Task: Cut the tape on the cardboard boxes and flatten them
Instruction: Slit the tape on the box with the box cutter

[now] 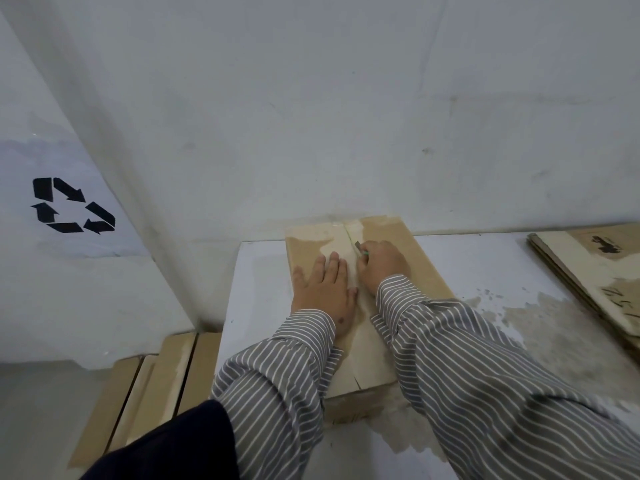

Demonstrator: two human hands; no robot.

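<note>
A brown cardboard box [415,258] lies on the white table [485,261], its top flaps meeting at a taped centre seam [348,233]. My left hand [325,289] presses flat on the left flap, fingers straight. My right hand [382,266] grips a small cutter [360,248] whose blade tip touches the seam near the box's far end. Striped sleeves cover both forearms and hide the near part of the box top.
A stack of flattened cardboard [588,282] lies at the table's right edge. Below the table's left side stand more taped boxes [156,386]. A white surface with a black recycling symbol [72,206] rises on the left; a white wall is behind.
</note>
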